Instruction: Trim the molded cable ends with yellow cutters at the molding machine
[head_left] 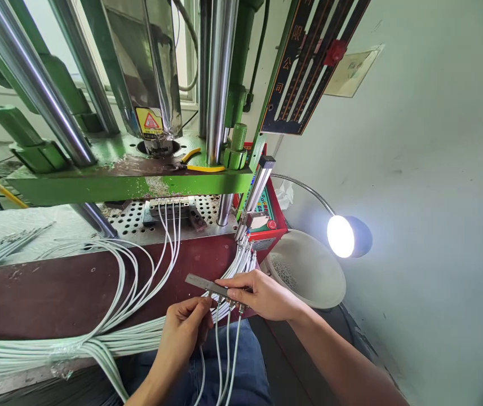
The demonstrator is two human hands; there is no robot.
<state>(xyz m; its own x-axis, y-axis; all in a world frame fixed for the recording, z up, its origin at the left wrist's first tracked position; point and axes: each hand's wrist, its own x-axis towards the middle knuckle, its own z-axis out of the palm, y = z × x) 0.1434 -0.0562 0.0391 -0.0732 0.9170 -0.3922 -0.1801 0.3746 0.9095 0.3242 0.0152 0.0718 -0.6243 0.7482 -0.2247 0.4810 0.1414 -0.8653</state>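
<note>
Above the front edge of the dark red-brown counter (55, 304), near its right corner, I held a flat, narrow grey metal bar (201, 283) between the thumb and fingers of my right hand (266, 294). Thin white cables with metal ends (228, 344) hung from the bar toward my lap. My left hand (184, 327) was at the bar's lower edge, its fingers drawn in narrow; whether they gripped a cable end I could not tell. A thick bundle of white cables (135, 334) ran along the counter's front edge to its left end. Beyond the counter's back edge, yellow-handled pliers (205, 168) lay on the green metal press plate (140, 189).
</note>
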